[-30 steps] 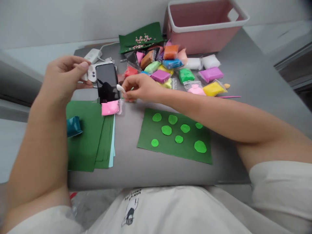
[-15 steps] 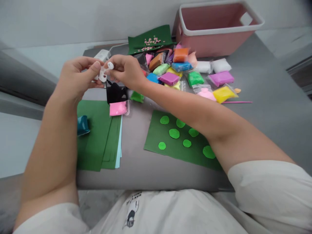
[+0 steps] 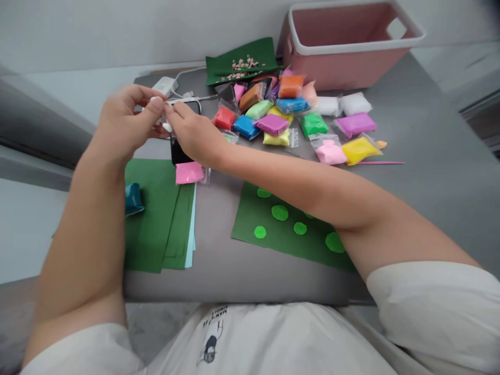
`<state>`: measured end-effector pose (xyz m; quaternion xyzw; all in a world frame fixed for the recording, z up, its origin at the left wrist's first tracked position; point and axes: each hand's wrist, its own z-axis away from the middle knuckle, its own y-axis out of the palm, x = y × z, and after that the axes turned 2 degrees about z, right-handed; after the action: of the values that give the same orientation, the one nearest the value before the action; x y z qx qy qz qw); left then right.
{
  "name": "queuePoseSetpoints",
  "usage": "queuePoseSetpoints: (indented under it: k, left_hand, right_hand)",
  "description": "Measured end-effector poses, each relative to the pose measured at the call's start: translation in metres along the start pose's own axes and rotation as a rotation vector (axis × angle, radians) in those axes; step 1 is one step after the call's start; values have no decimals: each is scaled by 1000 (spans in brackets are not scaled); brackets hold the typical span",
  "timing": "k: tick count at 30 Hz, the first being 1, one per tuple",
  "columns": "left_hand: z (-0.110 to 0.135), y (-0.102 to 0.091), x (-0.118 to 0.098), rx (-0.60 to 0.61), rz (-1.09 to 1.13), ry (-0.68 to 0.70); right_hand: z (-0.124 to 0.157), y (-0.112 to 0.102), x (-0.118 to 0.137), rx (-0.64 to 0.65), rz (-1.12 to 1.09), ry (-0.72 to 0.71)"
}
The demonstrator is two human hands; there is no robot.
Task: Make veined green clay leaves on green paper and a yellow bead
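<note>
At the table's far left, my left hand is closed round a white earbud case, which its fingers mostly hide. Pressed up against it, my right hand pinches a white earbud whose rounded end pokes out below the fingers. I cannot tell whether the earbud sits inside the case. Under my right hand lies a black phone, partly covered. A pink clay packet rests at the phone's near end. Behind my hands is a white charger with a cable.
Several bright clay packets are heaped mid-table, before a pink bin. Dark green sheets with a teal packet lie at left. Under my right forearm is a green sheet with light green circles. A pink stick lies at right.
My right hand has turned and lowered the earbud against the case, so less of it shows. More of the phone's far end and the red packet is uncovered. My left hand stays nearly in place.
</note>
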<state>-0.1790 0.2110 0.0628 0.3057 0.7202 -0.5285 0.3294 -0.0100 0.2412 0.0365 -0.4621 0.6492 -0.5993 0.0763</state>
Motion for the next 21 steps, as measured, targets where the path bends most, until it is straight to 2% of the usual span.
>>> queuePoseSetpoints:
  k: [6,10,15,21]
  left_hand:
    - [0,1,-1,-2,0,-45]
    - [3,0,-6,17,-18,-30]
    - [5,1,-7,23,-29,-19]
    - [-2,5,4,16,42,0]
  right_hand:
    - [-4,-14,-4,-41,114,-19]
    - [-6,-21,-10,-58,155,50]
    - [-10,-17,-14,-64,80,17]
    - [-16,-13,-20,-129,-80,28]
